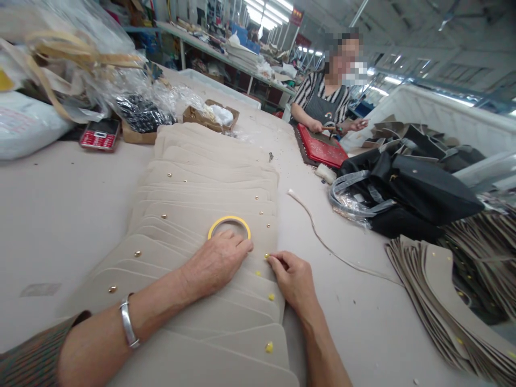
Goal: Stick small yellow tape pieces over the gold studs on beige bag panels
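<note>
Beige leather panels (201, 215) lie fanned under both hands; the left hand (215, 260) is laid flat, fingers together, just below the yellow tape roll (229, 226); a small yellow tab (266, 256) is pinched at the fingertips of the right hand (292, 279). The panel is best kept pinned flat while the tab is pressed squarely beside the stud, judging by the tabs (269, 347) nearer the wrist.
</note>
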Demonstrator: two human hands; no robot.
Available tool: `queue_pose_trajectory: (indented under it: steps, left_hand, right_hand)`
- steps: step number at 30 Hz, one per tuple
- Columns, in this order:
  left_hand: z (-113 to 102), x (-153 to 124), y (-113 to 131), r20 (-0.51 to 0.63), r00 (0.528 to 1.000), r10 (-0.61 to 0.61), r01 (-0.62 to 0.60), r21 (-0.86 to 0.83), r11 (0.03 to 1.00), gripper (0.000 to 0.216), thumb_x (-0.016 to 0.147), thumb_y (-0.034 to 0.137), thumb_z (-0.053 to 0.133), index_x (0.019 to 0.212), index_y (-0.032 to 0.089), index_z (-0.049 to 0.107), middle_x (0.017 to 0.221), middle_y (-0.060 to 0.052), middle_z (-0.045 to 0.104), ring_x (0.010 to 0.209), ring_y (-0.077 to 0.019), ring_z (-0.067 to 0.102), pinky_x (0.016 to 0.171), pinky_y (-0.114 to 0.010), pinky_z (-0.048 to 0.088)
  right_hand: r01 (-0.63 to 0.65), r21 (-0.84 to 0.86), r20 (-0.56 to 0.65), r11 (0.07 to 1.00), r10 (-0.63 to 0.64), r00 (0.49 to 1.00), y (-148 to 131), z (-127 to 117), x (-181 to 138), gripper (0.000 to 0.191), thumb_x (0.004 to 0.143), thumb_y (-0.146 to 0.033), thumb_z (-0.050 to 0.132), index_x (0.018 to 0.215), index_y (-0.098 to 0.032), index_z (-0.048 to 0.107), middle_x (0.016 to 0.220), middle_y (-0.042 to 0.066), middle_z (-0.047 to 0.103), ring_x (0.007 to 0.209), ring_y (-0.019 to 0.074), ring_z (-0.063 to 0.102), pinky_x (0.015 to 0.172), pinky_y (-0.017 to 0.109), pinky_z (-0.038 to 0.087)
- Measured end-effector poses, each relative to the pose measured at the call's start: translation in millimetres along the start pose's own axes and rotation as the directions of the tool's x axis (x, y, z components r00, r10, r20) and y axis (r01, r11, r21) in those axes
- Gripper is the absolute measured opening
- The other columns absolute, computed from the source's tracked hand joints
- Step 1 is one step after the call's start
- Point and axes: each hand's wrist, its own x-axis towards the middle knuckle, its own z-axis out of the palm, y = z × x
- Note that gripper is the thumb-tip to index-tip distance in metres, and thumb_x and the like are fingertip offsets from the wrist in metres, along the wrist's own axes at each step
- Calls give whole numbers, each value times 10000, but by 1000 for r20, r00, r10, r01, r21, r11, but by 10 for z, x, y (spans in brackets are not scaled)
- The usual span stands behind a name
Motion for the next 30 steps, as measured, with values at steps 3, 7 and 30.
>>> queue_pose_trajectory:
  steps: [3, 7, 30]
  left_hand:
    - [-21, -12, 5, -16, 1000, 6, -7, -29, 1000, 182, 957, 134, 395, 922, 170, 570, 855, -53, 599, 797, -217, 480, 730, -341, 386]
    - [-26, -20, 2, -17, 999, 30, -30, -45, 999, 170, 952, 131, 406, 895, 179, 559, 844, -44, 588, 789, -212, 474, 720, -334, 393]
    - [-228, -20, 14, -214, 976, 32, -80, -219, 972, 442, 1001, 232, 365, 1434, 198, 283, 1143, -69, 706, 963, -159, 700, 791, -247, 566]
  right_hand:
    - [42, -141, -24, 989, -46, 999, -26, 68, 16, 196, 871, -289, 570, 818, -210, 741, 813, 57, 742, 726, 182, 651, 720, 280, 467]
    - [22, -181, -22, 983, -26, 999, -62, 90, 60, 180, 865, -282, 576, 805, -219, 734, 782, 36, 730, 703, 167, 642, 701, 257, 447]
    - [394, 326, -70, 860, -393, 917, -517, -116, 137, 233, 884, -137, 550, 1057, -221, 681, 987, 56, 712, 863, 177, 648, 771, 273, 508]
